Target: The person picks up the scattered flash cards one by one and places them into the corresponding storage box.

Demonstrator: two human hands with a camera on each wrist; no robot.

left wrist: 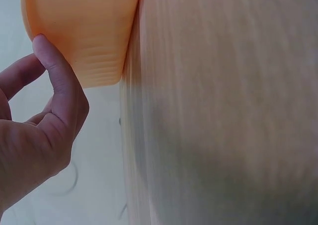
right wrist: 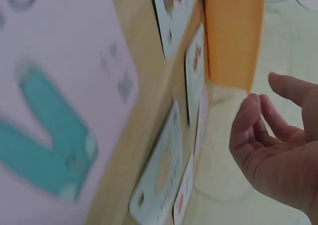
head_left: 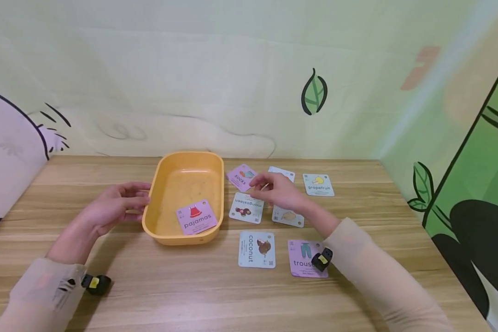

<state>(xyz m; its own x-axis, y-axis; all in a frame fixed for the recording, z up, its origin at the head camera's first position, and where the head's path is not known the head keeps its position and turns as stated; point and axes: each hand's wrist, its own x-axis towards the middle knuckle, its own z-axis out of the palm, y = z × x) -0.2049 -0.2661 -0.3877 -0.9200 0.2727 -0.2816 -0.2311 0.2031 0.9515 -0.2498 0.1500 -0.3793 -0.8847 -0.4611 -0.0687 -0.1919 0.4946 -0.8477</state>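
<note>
An orange-yellow plastic tub (head_left: 217,184) stands on the table with a pink "pajamas" card (head_left: 196,217) inside, near its front end. My left hand (head_left: 117,206) is at the tub's left side, fingers loosely bent; in the left wrist view the thumb (left wrist: 59,71) touches the tub's wall. My right hand (head_left: 278,190) hovers right of the tub, over the cards. In the right wrist view its thumb and fingers are apart, with nothing between them. Beneath or beside it lie the pink "socks" card (head_left: 239,177), the "mangosteen" card (head_left: 246,210) and two partly covered white cards.
Nearer me lie a "coconut" card (head_left: 253,249) and a pink "trousers" card (head_left: 300,269), partly hidden by the right wrist camera. A "grapefruit" card (head_left: 318,188) lies at the back right. A printed backdrop (head_left: 232,69) rises behind the wooden table (head_left: 170,290).
</note>
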